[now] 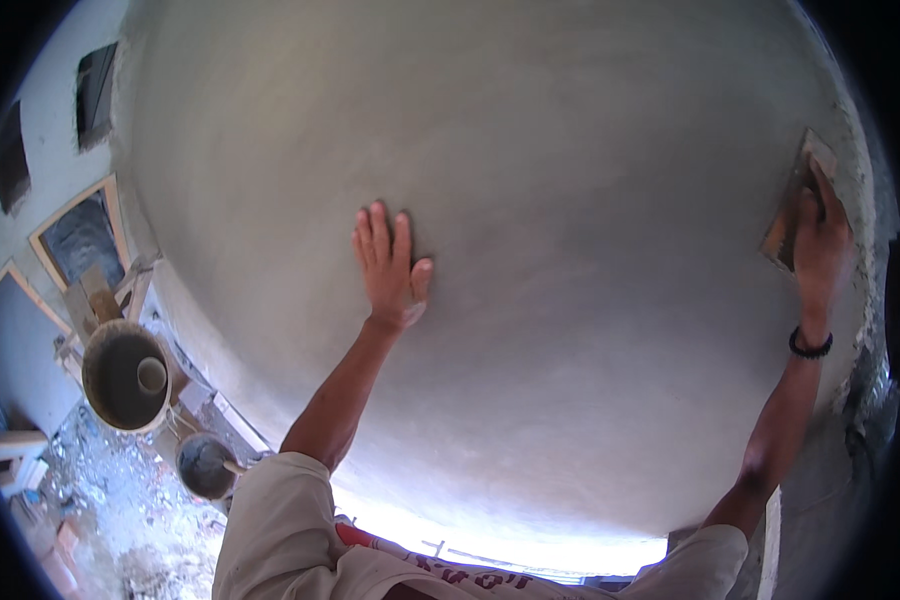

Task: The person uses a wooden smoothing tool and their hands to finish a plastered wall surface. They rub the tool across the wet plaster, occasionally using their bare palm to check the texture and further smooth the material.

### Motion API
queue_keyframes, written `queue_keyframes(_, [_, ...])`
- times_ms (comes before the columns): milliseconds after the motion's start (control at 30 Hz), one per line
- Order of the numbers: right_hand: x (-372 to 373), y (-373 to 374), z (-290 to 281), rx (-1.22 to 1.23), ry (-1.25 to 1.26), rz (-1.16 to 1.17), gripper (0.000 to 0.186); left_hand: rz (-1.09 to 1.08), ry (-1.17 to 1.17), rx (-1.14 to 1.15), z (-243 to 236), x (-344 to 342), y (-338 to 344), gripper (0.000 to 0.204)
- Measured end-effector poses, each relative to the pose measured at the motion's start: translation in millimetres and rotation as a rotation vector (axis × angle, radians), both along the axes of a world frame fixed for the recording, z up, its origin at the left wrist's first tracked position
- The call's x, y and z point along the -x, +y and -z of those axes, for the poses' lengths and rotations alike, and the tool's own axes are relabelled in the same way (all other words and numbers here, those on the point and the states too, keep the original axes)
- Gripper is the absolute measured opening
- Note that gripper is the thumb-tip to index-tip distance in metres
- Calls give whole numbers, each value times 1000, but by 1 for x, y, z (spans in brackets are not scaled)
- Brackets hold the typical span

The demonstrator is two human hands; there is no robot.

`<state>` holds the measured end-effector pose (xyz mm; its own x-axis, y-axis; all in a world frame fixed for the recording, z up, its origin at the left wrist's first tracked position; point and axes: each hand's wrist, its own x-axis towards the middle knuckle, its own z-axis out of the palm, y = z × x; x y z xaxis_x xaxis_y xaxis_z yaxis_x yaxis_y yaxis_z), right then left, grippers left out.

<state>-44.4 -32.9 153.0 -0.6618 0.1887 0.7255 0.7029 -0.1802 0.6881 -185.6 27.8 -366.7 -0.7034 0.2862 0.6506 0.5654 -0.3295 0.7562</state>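
Note:
A broad grey plastered surface [550, 130] fills most of the head view. My left hand [390, 260] lies flat on it left of centre, fingers spread and holding nothing. At the far right, beside the rough edge of the plaster, my right hand [820, 240] grips a flat trowel [780, 240], which rests against the surface. The trowel is tilted lengthwise, and my fingers cover part of it. A dark bracelet [810, 345] circles my right wrist.
At the left stand a large bucket [115, 395] with a small cup [151, 376] inside and a smaller bucket [200, 460] with a stick in it. Beyond are wood-framed openings [80, 235] and littered, rubble-strewn ground [120, 510]. A rough edge [860, 200] runs down the right.

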Motion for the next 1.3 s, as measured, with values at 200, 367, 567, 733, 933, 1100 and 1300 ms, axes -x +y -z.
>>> queue_keyframes(200, [1, 4, 5, 84, 69, 105, 40, 53, -266, 139, 51, -67, -19, 71])
queue_keyframes(367, [-33, 34, 94, 250, -590, -50, 50, 98, -284, 160, 41, -74, -23, 71])
queue_keyframes(567, [110, 21, 226, 491, -749, -60, 44, 106, -308, 170, 48, -67, -25, 72])
queue_keyframes(733, [113, 63, 126, 308, -894, 2, 40, 135, -384, 223, 70, -68, -19, 71])
queue_keyframes(933, [32, 17, 75, 361, -548, -97, 39, 68, -718, 391, 129, -46, -31, 72])
queue_keyframes(1100, [22, 8, 66, 372, -402, -47, 38, 13, -379, 326, 53, -88, -16, 75])
queue_keyframes(1300, [-10, 40, 43, 457, -335, -82, 40, 170, 59, 35, -34, -33, -26, 77])
